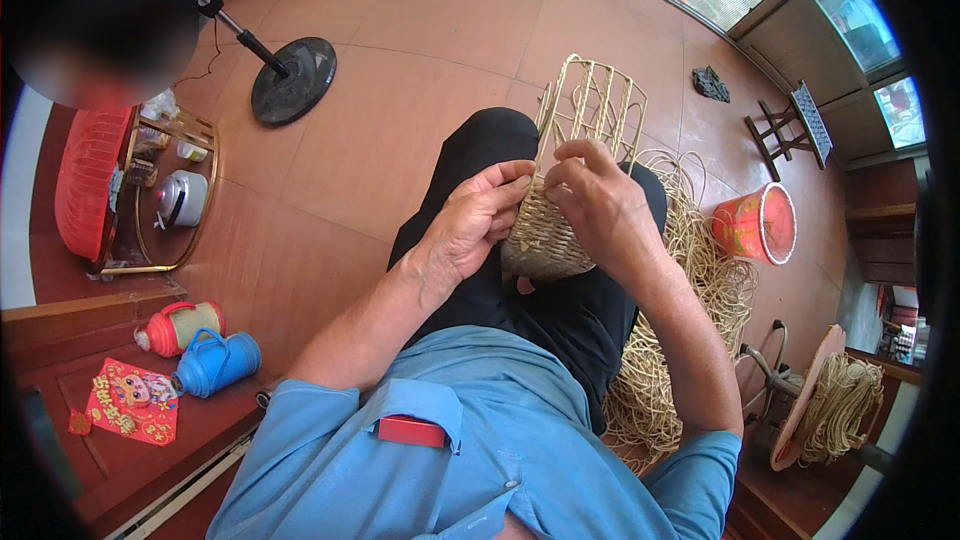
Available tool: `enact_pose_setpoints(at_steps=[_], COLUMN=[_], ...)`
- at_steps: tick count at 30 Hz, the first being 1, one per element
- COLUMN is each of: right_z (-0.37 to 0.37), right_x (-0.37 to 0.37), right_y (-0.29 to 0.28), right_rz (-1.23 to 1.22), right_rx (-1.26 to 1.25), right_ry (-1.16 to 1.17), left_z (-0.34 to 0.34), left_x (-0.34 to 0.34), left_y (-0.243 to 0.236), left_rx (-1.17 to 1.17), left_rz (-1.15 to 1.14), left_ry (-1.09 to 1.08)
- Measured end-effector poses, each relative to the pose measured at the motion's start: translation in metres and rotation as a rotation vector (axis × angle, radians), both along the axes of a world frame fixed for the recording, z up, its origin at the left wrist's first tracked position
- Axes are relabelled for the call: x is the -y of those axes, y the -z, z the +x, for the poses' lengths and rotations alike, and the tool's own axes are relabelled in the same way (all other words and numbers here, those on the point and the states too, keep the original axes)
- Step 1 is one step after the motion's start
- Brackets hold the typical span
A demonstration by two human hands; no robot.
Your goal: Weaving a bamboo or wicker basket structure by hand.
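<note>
A partly woven basket [547, 230] of pale straw-coloured cord rests between my knees. Its lower part is close weave, while open looped stakes [597, 100] rise from it and lean away from me. My left hand [478, 215] is closed at the basket's left edge, thumb and forefinger pinching it where weave meets stakes. From the right, my right hand [605, 202] reaches over the stakes with curled fingers, the tips pressed together at the top of the weave. What lies between those fingertips is hidden.
Loose cord [650, 380] is heaped beside my right leg, near a cord reel [835, 400] and a red bucket [768, 223]. A folding stool [795, 130] stands farther right. On the left are a fan base [293, 81], a rack with a kettle [182, 200], and vacuum flasks [215, 362].
</note>
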State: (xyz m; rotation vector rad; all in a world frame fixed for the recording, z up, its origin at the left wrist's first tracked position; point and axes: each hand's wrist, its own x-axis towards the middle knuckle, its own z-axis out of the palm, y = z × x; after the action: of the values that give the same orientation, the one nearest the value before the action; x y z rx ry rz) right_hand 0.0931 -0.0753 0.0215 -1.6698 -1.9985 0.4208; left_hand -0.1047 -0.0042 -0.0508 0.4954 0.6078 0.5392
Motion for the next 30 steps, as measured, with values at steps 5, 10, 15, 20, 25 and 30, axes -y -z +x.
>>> enact_pose_setpoints(at_steps=[5, 10, 15, 20, 25, 30], right_z=[-0.003, -0.006, 0.0, -0.008, -0.015, -0.014], right_x=[0.002, 0.0, -0.006, -0.001, 0.0, 0.003], right_y=[-0.001, -0.008, -0.004, 0.005, 0.009, 0.021], right_rz=[0.081, -0.061, -0.118, 0.074, 0.147, 0.122], right_rx=[0.122, -0.008, 0.009, 0.221, 0.239, 0.168], right_ry=[-0.082, 0.017, -0.009, -0.152, -0.162, -0.131], left_z=[-0.001, -0.002, -0.001, -0.002, -0.005, -0.004], left_x=[0.0, 0.0, 0.0, -0.001, -0.001, 0.0], left_y=[0.0, 0.0, -0.001, 0.001, 0.002, -0.001], left_rx=[-0.012, -0.03, 0.016, 0.042, 0.068, 0.039], left_rz=[0.009, 0.009, 0.028, 0.071, 0.07, 0.09], left_ry=[0.01, -0.001, 0.011, 0.022, 0.037, 0.033])
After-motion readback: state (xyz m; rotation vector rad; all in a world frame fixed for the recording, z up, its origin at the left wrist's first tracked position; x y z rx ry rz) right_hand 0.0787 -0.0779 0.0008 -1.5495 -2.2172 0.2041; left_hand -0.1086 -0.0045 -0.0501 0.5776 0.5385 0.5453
